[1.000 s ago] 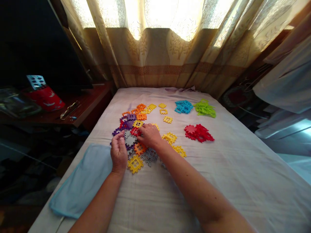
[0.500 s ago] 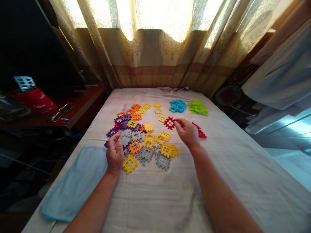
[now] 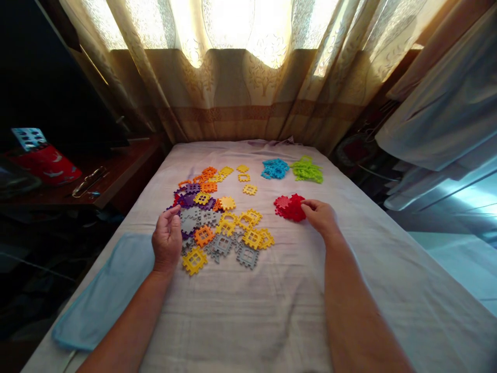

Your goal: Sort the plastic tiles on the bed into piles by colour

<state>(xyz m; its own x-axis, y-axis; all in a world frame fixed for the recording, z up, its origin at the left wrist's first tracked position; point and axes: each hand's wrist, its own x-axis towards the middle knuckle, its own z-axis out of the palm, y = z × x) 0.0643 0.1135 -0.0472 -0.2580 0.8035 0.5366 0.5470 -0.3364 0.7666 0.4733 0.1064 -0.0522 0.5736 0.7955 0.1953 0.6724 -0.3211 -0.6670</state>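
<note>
A mixed heap of flat plastic interlocking tiles in yellow, orange, purple and grey lies on the pale sheet. My left hand rests on its edge at the heap's left side, fingers loosely curled and apart, holding nothing. My right hand lies at the right side of a small pile of red tiles, its fingertips pinched on a red tile at the pile's edge. Further back sit a blue tile pile and a green tile pile.
A light blue cloth lies at the bed's left edge. A dark wooden side table with glasses and a red pouch stands to the left. Curtains hang behind the bed, and white fabric hangs at the right.
My right hand picked a red tile out of the mixed heap and carried it right to the red pile. My left hand stayed by the heap.
</note>
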